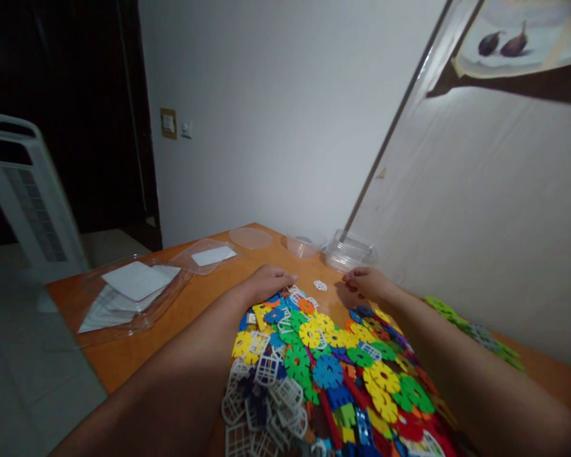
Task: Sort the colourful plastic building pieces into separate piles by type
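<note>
My left hand [266, 282] is at the far left edge of a heap of plastic building pieces, fingers stretched to the right. Its fingertips are close to white lattice pieces [295, 294]; whether they touch is unclear. My right hand [368, 282] hovers at the far right of the heap, fingers loosely bent and apart, with nothing visible in them. On the table between the hands lies a small white piece [320, 285]. The heap holds notched discs, such as a blue disc [328, 371] and a yellow disc [385, 377], and white lattice pieces [285, 393] at its near left.
Clear plastic lids with white cards [137, 281] lie at the table's left. Behind are a round lid [250, 238], a clear bowl [305, 246] and stacked clear containers [349, 251] by the wall. Green pieces [450, 314] lie right of my right arm.
</note>
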Motion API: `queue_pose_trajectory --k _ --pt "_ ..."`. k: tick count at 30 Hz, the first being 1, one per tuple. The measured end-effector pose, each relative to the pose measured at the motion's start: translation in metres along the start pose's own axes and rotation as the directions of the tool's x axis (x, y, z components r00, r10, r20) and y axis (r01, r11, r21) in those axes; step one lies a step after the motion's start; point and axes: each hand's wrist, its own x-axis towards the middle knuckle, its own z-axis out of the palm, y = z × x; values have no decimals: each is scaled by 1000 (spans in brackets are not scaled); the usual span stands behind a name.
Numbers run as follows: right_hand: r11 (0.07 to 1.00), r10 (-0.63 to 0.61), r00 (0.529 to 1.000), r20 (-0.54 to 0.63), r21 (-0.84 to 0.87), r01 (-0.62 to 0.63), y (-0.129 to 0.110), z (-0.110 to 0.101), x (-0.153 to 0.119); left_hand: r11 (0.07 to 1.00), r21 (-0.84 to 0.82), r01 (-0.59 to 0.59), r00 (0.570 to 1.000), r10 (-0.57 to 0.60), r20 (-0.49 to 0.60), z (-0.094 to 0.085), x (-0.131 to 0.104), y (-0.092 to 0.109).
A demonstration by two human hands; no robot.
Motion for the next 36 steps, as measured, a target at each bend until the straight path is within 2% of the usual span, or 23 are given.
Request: queue_pose_trajectory --k 5,9,12,15,17,22,26,31,36 --pt "997 71 997 -19 41 -71 19 -35 -29 1000 -13 25 1000 -25 -9 1 0 1" --pt "995 103 994 44 -13 -103 35 -47 -44 999 10 50 998 -49 -28 2 1 2" --pt "991 5 990 138 -137 14 49 -44 -48 999 3 52 999 -52 -5 1 2 2" --pt "939 -140 958 250 -274 209 58 -38 -50 998 5 61 998 -61 11 0 4 1" --pt "901 -202 937 284 -322 292 59 -34 -54 998 16 68 998 -69 7 1 4 1" --pt "823 -275 888 369 -387 416 46 -28 -72 998 -38 47 999 -48 -8 2 2 0" --pt "801 -301 877 373 -400 445 28 -22 -91 1000 9 9 999 -9 -40 3 1 -2" --pt "860 -282 878 387 -303 410 4 -10 -104 997 74 -16 998 21 -58 3 4 -6" --pt "914 -314 905 288 -165 369 -20 9 -88 997 78 -14 1000 15 -16 5 6 -8"
